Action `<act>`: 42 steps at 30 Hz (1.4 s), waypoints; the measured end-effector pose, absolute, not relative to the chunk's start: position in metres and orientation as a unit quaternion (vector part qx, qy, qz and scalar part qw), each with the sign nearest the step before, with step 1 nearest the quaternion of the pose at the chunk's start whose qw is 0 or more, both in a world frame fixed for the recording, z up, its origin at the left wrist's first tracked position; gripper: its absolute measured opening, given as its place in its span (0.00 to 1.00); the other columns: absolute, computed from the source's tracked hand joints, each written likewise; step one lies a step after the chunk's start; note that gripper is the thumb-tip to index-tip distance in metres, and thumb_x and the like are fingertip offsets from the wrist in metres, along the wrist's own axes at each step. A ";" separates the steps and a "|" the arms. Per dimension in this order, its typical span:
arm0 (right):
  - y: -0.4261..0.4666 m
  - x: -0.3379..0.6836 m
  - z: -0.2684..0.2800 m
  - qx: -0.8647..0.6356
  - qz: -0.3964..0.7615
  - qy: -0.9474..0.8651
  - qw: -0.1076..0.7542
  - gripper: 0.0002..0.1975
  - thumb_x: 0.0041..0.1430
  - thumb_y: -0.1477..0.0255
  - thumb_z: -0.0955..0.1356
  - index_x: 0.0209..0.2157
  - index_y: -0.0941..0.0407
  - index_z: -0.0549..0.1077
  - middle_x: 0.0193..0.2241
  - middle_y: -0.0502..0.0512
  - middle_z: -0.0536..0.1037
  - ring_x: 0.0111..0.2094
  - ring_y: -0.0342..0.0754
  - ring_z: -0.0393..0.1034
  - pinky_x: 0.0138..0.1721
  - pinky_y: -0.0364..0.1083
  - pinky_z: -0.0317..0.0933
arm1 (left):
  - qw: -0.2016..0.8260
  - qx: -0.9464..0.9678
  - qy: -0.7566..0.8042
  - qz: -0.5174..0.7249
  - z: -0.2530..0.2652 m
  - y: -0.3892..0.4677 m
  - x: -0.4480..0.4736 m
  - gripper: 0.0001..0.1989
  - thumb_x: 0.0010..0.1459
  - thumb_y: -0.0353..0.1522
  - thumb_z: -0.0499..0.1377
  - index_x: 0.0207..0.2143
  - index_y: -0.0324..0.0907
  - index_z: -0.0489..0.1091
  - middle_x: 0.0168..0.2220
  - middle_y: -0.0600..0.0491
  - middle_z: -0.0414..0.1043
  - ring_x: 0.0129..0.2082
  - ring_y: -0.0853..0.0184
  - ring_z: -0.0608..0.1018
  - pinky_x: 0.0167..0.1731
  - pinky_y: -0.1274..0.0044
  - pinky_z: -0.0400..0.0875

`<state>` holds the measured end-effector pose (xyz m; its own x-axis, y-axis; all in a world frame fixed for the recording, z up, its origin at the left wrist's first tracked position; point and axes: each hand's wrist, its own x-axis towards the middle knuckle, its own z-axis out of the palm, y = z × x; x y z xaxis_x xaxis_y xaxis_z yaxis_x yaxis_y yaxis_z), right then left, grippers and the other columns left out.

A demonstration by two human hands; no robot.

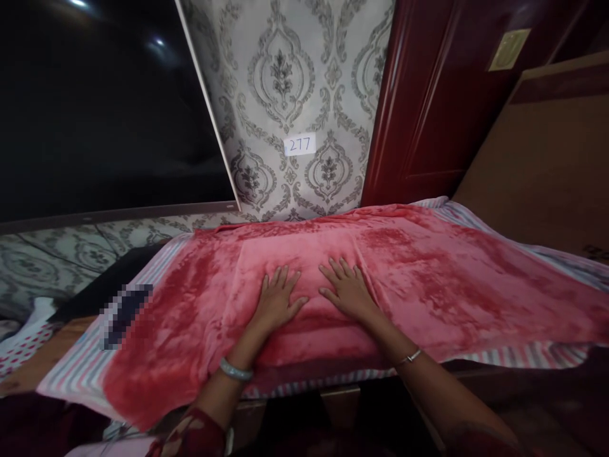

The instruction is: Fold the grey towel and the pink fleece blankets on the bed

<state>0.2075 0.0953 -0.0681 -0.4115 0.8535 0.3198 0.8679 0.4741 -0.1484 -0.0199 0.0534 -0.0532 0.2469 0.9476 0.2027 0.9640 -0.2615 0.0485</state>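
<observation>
My left hand lies flat with its fingers spread on a plush pink-red garment or blanket; I cannot make out which. Beside it, my right hand also presses flat, fingers apart, on the same raised, paler middle part. The fuzzy cloth spreads far out to both sides, with darker red patches where the nap is brushed. Under it shows a striped cloth in white, pink and grey-blue. A pale bangle circles my left wrist, and a thin bracelet is on my right.
A large dark screen stands at the back left. Behind is patterned wallpaper with a paper label reading 277. To the right are a dark red door and a big brown cardboard panel. A pixelated patch covers something at left.
</observation>
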 end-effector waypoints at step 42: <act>0.024 0.201 -0.098 -0.433 -0.056 -0.867 0.239 0.35 0.62 0.61 0.68 0.69 0.51 0.58 0.70 0.59 0.53 0.71 0.62 0.42 0.67 0.68 0.38 | 0.153 -0.809 -0.543 -0.165 -0.091 -0.009 -0.006 0.34 0.62 0.41 0.58 0.69 0.53 0.55 0.73 0.46 0.47 0.72 0.46 0.50 0.65 0.46 0.46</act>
